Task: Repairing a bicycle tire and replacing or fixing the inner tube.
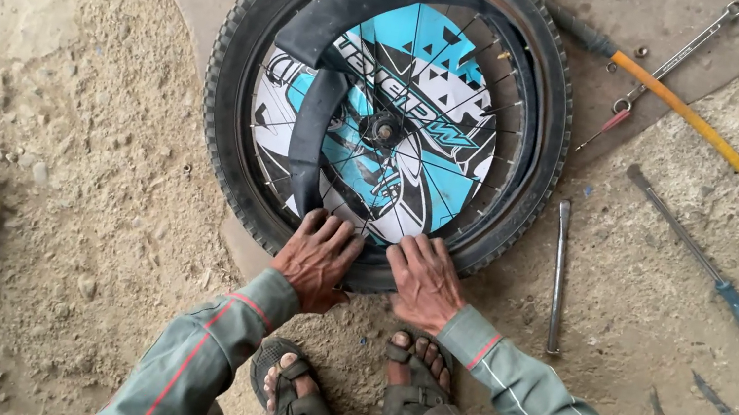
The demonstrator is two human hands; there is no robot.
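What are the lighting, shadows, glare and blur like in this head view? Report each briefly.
Head view: soft, even daylight; only faint shadow under the black knobbly bicycle tyre and beneath both hands, left hand and right hand; no glare, even on the blue-and-white spoke disc; sharp throughout, no motion blur; slight wide-angle bending toward the edges.

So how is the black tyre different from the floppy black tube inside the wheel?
The tyre is knobbly and keeps a full round ring; the inner tube is smooth, flat and droops across the spokes. Both hands, left hand and right hand, press on the tyre, not on the inner tube. Both are black rubber.
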